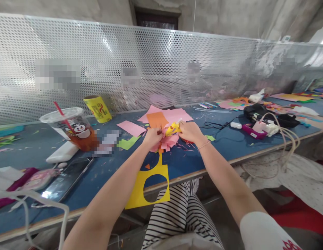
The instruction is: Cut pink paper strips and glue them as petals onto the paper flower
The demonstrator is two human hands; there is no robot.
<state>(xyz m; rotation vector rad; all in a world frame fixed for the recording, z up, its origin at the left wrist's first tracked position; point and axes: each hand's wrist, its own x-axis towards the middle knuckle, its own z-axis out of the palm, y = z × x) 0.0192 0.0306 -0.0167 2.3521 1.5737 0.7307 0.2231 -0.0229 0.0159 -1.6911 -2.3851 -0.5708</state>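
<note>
My left hand (153,136) is closed at the left side of a cluster of pink paper pieces (169,141); what its fingers pinch is too small to make out. A small yellow object (172,129) lies across the top of the pink cluster, and the fingers of my right hand (186,131) are closed on its right end. Behind the hands lie an orange sheet (156,119) and pink sheets (180,114). Nearer to me, a yellow sheet with round cut-outs (156,173) hangs over the table's front edge.
A cup with a red straw (79,130), a yellow tube (98,109), a white case (62,151) and a phone (69,178) stand or lie left. Rightward are a black cable (215,125), a purple box (255,132) and a black bag (281,118). A perforated metal screen (156,45) borders the back.
</note>
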